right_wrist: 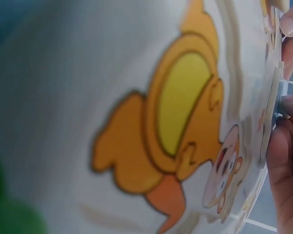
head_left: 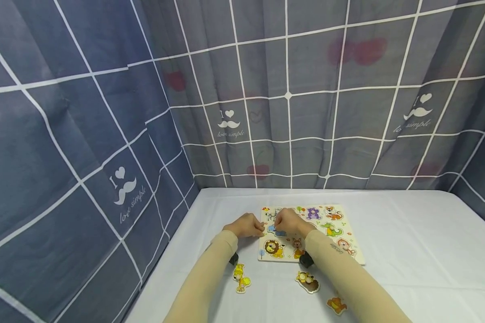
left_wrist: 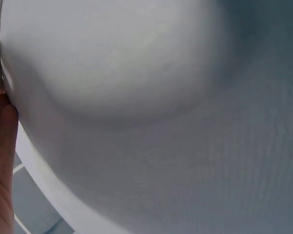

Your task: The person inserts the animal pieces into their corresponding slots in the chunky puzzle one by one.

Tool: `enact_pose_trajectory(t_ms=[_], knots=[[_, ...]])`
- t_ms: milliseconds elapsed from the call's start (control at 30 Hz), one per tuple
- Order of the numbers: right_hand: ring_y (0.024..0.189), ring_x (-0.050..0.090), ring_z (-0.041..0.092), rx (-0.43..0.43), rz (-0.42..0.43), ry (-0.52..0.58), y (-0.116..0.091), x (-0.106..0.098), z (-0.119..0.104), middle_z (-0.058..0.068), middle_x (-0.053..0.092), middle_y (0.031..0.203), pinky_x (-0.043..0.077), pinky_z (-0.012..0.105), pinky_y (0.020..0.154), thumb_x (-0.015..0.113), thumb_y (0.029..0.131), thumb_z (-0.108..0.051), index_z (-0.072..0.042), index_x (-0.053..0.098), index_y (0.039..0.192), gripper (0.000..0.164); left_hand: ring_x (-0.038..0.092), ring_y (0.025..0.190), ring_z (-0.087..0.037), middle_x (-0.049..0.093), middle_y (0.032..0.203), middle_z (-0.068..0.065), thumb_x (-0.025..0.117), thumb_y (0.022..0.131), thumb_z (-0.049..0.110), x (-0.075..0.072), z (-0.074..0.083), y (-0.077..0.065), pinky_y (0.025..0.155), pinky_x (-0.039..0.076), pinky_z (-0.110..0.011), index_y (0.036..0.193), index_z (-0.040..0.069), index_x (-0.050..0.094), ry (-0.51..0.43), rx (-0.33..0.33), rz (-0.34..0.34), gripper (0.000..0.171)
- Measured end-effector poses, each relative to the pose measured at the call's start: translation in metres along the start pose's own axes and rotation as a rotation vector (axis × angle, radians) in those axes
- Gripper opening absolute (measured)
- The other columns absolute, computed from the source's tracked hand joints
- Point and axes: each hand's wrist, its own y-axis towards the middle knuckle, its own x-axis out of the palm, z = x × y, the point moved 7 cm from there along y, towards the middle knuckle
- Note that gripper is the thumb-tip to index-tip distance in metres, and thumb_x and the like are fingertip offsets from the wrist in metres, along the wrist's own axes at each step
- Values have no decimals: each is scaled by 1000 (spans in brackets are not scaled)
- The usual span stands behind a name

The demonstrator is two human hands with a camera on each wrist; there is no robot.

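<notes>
A wooden animal puzzle board (head_left: pixel 352 242) lies on the white table. At its left edge my left hand (head_left: pixel 246 225) holds the rim between thumb and fingers; in the left wrist view the fingertips (left_wrist: pixel 9 117) meet that edge. Over the board's left half, my right hand (head_left: pixel 289 222) pinches a blue animal puzzle piece (head_left: pixel 271 229), partly hidden by the fingers. The right wrist view shows the thumb and finger (right_wrist: pixel 281 146) close together at the piece, which stands tilted just over the board. Lion (head_left: pixel 272 247), kangaroo (head_left: pixel 297 246) and crocodile (head_left: pixel 332 230) pictures surround this spot.
Nearer the front, a yellow giraffe piece (head_left: pixel 240 278) lies left of the board. A hedgehog piece (head_left: pixel 307 281) and a brown animal piece (head_left: pixel 337 305) lie by the right forearm. Grey checked curtains (head_left: pixel 266 134) hang behind the table and along its left side.
</notes>
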Motion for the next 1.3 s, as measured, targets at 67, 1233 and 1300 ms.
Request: enact_pose_trajectory(t_ms=[67, 1233, 1300], knots=[[63, 55, 10, 0, -6, -4, 0, 0, 0, -1, 70, 75, 48, 23, 61, 72, 82, 1, -6, 76, 72, 12, 54, 74, -6, 76, 111, -7, 83, 83, 16, 1, 0, 1, 60, 46, -16, 103, 10, 80, 2, 0, -1, 20], [50, 46, 10, 54, 22, -96, -18, 0, -1, 1, 63, 58, 42, 23, 51, 73, 84, -2, -6, 72, 61, 23, 65, 120, -21, 69, 126, -4, 81, 85, 19, -2, 2, -3, 96, 54, -28, 108, 10, 78, 23, 46, -16, 25], [53, 49, 10, 59, 20, -99, -20, -1, -1, 1, 65, 62, 45, 25, 54, 74, 83, -2, -6, 72, 63, 21, 65, 119, -20, 69, 126, -4, 80, 86, 20, -1, 0, -3, 95, 54, -27, 108, 11, 78, 23, 40, -18, 24]])
